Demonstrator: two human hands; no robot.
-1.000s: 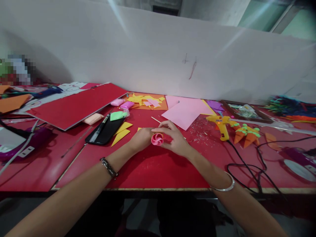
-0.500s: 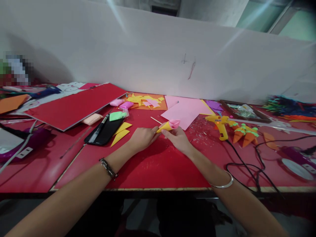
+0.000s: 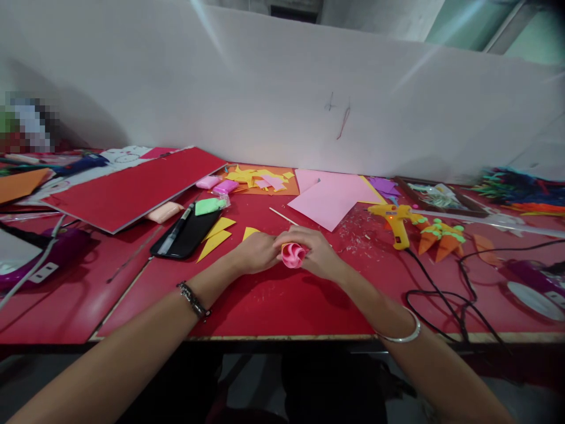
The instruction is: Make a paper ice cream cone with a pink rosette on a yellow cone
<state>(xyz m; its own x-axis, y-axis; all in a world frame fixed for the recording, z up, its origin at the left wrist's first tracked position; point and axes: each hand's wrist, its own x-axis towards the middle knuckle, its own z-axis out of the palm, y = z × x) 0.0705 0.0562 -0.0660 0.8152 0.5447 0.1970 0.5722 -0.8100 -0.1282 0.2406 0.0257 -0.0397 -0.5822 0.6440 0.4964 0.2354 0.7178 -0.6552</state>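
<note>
Between my two hands is a pink swirled paper flower (image 3: 293, 255) wrapped in a yellow cone, its open pink end tipped toward me. My right hand (image 3: 320, 252) curls around it from the right, fingers over the far side. On the other side my left hand (image 3: 260, 252) is closed at the cone, most of its fingertips hidden. A yellow paper piece (image 3: 250, 232) shows just behind the left hand. More yellow cut pieces (image 3: 216, 235) lie to its left, and a thin stick (image 3: 282, 215) lies beyond the hands.
A black phone (image 3: 188, 238) with a pen on it lies left, near a large red board (image 3: 141, 188). Pink sheets (image 3: 324, 203) lie at the back. A yellow glue gun (image 3: 396, 224), orange felt carrots (image 3: 441, 240) and a looping black cable (image 3: 461, 294) are on the right.
The cone has turned so its pink end faces me, and it has come lower and nearer. My right fingers have moved over it. A yellow piece now shows behind the left hand.
</note>
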